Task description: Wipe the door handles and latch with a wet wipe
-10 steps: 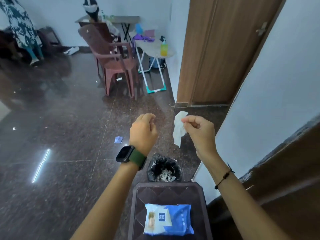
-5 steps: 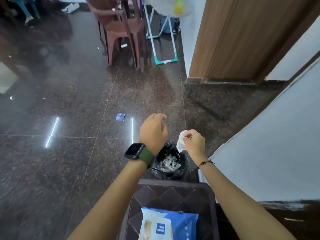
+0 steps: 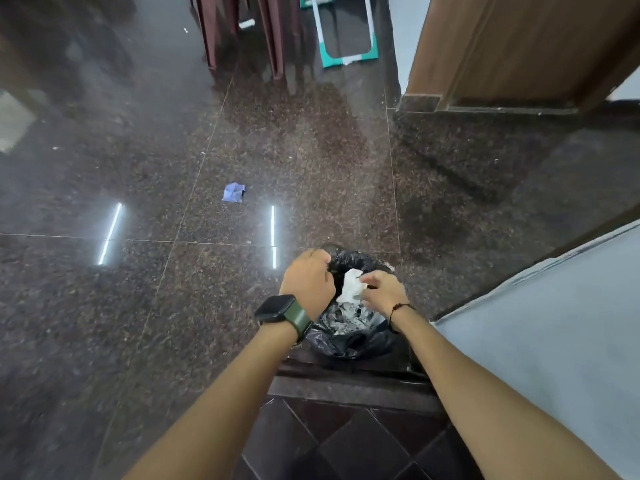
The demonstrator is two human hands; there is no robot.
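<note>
We see both hands over a bin (image 3: pixel 349 344) lined with a black bag, standing on the dark floor (image 3: pixel 138 168) just beyond a dark stool (image 3: pixel 346 441) at the near edge. The right hand (image 3: pixel 384 294) pinches a crumpled white wipe (image 3: pixel 351 289) at its fingertips, the wipe hanging over the bin's mouth above other white scraps inside. The left hand (image 3: pixel 308 278), with a watch (image 3: pixel 275 309) at its wrist, is curled at the bin's far left rim; we cannot tell whether it grips the bag. A blue scrap (image 3: pixel 234 192) lies on the floor, far left of the bin. A wooden door (image 3: pixel 519 46) stands at far right.
</note>
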